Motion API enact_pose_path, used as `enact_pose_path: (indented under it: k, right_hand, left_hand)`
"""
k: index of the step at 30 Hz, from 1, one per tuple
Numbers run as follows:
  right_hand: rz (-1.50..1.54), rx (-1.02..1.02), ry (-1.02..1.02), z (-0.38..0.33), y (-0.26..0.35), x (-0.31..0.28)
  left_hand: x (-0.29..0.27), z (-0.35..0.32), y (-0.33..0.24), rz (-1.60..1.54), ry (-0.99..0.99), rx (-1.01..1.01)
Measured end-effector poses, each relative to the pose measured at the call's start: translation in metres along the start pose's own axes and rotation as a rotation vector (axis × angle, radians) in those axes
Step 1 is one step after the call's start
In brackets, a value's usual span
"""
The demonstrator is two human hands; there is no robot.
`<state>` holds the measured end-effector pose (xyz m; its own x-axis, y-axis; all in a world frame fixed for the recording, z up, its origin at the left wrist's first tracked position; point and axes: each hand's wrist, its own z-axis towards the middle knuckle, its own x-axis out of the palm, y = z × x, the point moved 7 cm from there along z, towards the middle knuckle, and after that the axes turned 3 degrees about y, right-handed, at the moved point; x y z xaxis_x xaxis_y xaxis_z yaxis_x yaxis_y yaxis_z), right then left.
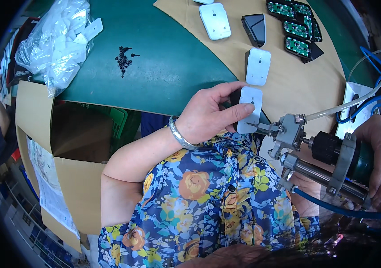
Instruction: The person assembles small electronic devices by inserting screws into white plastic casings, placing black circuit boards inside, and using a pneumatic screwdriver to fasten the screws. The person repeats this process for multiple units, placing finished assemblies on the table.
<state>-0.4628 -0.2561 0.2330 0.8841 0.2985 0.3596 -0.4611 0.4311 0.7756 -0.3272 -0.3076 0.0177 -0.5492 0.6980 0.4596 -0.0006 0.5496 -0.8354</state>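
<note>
Between clamped left fingers [235, 114], a white, round-cornered casing [251, 119]; right fingers [380, 161] around a tool [323, 147].

This looks like an assembly workshop: circuit boards [296, 29], small black screws [123, 62] and a bag of white plastic parts [61, 51] lie across a green bench [168, 53]. At near right is a hose-fed power screwdriver [325, 148].
</note>
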Motion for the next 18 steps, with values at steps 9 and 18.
enact_pose_path:
  k: [9, 18]
  right_hand:
    - [-0.025, -0.110, -0.072, -0.003, -0.001, 0.002]
    - [0.162, -0.120, 0.135, -0.006, -0.015, 0.007]
  left_hand:
    - [0.003, 0.002, 0.007, -0.024, -0.007, -0.043]
    - [0.007, 0.006, 0.014, -0.066, -0.007, 0.004]
